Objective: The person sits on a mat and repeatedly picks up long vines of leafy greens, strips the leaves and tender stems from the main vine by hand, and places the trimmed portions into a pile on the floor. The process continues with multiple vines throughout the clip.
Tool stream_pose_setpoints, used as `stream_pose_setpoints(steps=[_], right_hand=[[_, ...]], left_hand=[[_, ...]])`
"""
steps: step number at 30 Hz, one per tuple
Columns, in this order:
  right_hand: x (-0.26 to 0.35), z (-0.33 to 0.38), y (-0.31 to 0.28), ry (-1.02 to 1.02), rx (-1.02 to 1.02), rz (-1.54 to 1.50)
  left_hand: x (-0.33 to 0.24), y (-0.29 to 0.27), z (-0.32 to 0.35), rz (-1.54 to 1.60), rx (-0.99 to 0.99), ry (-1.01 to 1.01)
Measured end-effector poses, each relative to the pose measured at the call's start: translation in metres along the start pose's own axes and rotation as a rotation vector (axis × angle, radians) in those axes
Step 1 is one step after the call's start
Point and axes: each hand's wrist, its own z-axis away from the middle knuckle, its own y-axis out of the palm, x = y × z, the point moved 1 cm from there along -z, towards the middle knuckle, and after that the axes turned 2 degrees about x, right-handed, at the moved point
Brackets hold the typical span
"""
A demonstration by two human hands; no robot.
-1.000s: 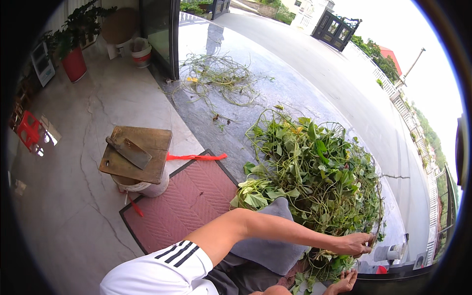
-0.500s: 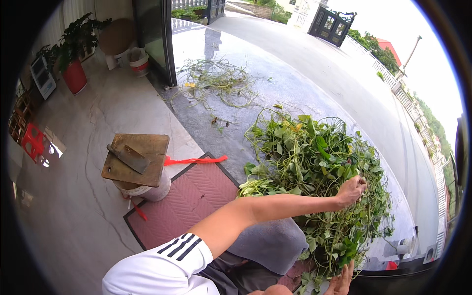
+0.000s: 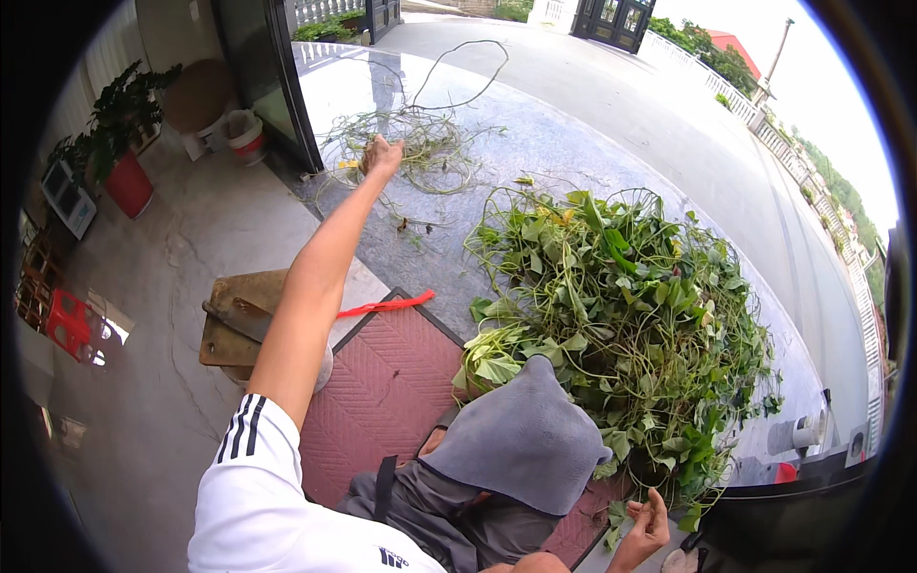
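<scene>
While the left hand [image 3: 382,155] is extended far out at the end of a straight bare arm, its fingers are curled together into a loose fist over the near edge of a pile of stripped stems [image 3: 411,143]; whether a stem is pinched between them cannot be told. These stems are thin, wiry and mostly leafless, tangled in loops on the polished grey stone floor [image 3: 573,143], just beyond a dark door frame [image 3: 277,86]. The right hand [image 3: 650,520] sits low, near the bottom edge of the view, palm up with fingers bent and slightly apart, touching the near fringe of a large heap of leafy green vines [image 3: 621,315]. This heap is dense, with broad heart-shaped leaves and pale stalks. A grey cloth [image 3: 525,439] covers the knee. A ribbed red doormat [image 3: 392,392] lies beneath, beside a worn wooden board [image 3: 229,325] bearing a flat metal cleaver [image 3: 239,318].
</scene>
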Motion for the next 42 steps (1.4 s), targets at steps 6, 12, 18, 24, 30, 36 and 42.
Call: stream_pose_setpoints(steps=[6, 12, 18, 24, 30, 36, 42], right_hand=[[-0.088, 0.011, 0.051, 0.192, 0.111, -0.027], [-0.07, 0.022, 0.079, 0.254, 0.149, -0.169], [-0.041, 0.029, 0.107, 0.242, 0.272, -0.297], [-0.045, 0.048, 0.11, 0.24, 0.092, -0.238], [-0.046, 0.01, 0.088, 0.253, 0.206, -0.511], [-0.027, 0.023, 0.076, -0.027, -0.152, -0.11], [-0.033, 0.047, 0.025, -0.028, -0.491, 0.09]], left_hand=[[0.225, 0.065, 0.146, 0.039, 0.338, -0.041], [0.217, 0.091, 0.311, 0.482, 0.766, 0.068], [0.059, 0.012, 0.395, 0.647, 0.917, 0.306], [-0.025, -0.02, 0.472, 0.589, 1.003, 0.759], [-0.032, -0.012, 0.53, 0.641, 1.037, 0.65], [-0.064, -0.024, 0.548, 0.53, 1.025, 0.787], [-0.107, -0.048, 0.556, 0.386, 0.959, 1.097]])
